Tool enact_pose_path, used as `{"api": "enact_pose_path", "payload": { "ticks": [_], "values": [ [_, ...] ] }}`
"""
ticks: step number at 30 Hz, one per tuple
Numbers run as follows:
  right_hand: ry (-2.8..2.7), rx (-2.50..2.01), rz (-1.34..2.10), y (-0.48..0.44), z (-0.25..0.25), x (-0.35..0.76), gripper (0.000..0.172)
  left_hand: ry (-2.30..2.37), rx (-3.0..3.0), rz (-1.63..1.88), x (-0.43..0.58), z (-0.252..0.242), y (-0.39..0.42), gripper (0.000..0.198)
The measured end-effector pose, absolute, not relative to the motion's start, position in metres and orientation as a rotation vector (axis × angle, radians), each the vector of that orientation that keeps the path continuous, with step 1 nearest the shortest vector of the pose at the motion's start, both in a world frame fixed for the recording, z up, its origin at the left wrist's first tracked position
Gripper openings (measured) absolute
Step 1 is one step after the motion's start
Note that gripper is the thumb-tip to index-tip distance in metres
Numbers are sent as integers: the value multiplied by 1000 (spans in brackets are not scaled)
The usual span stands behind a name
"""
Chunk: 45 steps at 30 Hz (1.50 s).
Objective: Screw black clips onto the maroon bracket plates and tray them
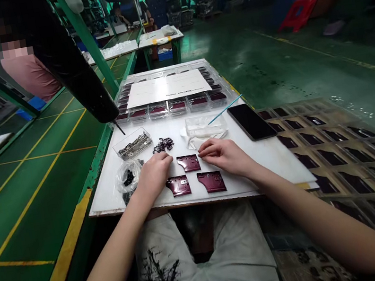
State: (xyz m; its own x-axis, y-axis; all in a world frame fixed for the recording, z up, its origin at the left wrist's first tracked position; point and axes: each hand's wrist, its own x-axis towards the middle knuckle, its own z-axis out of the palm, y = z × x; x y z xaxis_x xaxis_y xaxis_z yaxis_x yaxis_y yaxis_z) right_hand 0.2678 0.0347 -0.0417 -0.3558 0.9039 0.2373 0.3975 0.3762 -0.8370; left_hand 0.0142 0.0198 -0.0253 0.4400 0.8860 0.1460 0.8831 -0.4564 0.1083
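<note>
My left hand (155,174) rests on the white work board (270,165), its fingertips just left of a maroon metal plate (188,163). My right hand (224,156) lies to that plate's right, fingertips at or very near its edge, holding nothing. Two more maroon plates (178,185) (211,181) lie just below, close to my hands. Beyond my left hand are a small clear box of metal parts (133,145), a heap of small black clips (163,145), and a plastic bag of black pieces (128,177).
A clear tray on white cloth (206,128), a black phone (252,121), and a blue-handled stick (224,109) lie on the board. Behind stands a tray of maroon parts (140,114). A black hanging tool (85,85) descends at left. Stacked trays (341,158) lie at right. A person in pink (30,73) sits at left.
</note>
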Motion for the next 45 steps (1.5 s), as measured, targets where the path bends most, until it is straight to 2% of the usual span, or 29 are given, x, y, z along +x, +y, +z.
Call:
{"api": "enact_pose_path", "payload": {
  "ticks": [6,13,18,25,45],
  "values": [
    [-1821,-1089,889,30,-51,263,15,1571,2539,445,11,-27,21,25],
    [-1874,-1075,819,28,-52,261,4,1645,2238,515,21,-6,28,17],
    [-1978,-1022,683,29,-55,260,7,1240,2186,821,33,-14,30,10],
    [-2034,-972,582,28,-56,262,11,1043,2384,801,48,-38,43,12],
    [-2044,-966,588,29,-57,262,14,1041,2458,646,54,-38,49,15]
  ]
}}
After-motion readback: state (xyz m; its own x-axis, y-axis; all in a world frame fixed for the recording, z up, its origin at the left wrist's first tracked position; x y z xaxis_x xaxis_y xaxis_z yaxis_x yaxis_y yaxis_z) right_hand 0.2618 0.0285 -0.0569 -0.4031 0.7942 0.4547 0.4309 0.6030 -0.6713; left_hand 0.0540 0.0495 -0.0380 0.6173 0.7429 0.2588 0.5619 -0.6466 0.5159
